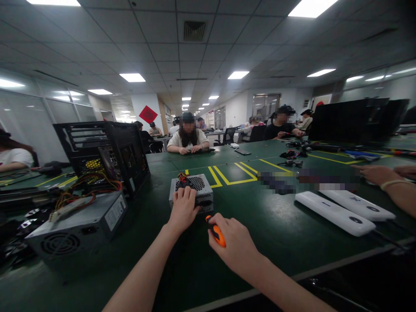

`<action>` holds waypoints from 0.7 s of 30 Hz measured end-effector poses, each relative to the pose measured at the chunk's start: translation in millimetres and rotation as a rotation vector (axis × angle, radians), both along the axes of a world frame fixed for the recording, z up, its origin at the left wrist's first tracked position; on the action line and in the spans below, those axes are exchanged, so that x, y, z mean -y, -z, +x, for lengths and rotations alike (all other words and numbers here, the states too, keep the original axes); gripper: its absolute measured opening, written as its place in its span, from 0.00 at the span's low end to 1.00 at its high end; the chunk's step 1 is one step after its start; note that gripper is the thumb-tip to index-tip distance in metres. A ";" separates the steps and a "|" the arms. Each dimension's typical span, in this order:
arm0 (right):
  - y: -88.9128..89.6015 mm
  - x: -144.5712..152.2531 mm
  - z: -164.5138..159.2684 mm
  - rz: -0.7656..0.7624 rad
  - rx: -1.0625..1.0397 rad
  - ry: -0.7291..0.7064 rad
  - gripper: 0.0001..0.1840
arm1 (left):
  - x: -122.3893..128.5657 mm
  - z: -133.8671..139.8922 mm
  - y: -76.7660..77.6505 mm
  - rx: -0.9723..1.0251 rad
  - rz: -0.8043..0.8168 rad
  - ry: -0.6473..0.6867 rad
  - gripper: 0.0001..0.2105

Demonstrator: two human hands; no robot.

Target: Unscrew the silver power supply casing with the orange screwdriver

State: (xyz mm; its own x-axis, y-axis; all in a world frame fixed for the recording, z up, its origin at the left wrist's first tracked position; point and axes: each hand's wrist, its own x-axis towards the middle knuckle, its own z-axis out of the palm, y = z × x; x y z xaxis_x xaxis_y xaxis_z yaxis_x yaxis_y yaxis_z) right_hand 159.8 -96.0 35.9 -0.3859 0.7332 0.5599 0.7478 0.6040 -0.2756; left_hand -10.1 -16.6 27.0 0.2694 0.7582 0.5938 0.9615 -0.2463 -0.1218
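Tool (220, 237), orange and black, inside curled right hand (233, 242), left hand (183, 207) on power supply (205, 190), left grip unclear.

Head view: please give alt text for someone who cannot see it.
The left hand rests on a power supply on a green table; the right hand holds an orange and black tool. At left are another power supply and a computer case; people sit beyond.

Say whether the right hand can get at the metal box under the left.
Probably yes: the right hand, gripping an orange tool, is close to the metal box with nothing visible blocking between, though the left hand covers part of the box.
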 end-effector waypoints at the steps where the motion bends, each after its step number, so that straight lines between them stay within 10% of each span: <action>1: -1.9 0.3 0.5 0.002 0.044 -0.008 0.07 | 0.1 0.0 0.0 0.001 0.001 0.001 0.18; 9: -2.1 2.6 0.3 0.110 0.339 -0.041 0.11 | -0.6 0.9 -0.1 -0.006 0.004 -0.004 0.18; 21: 15.6 -0.2 -4.9 0.211 0.142 -0.015 0.07 | 0.0 -0.4 0.0 -0.008 -0.011 0.001 0.17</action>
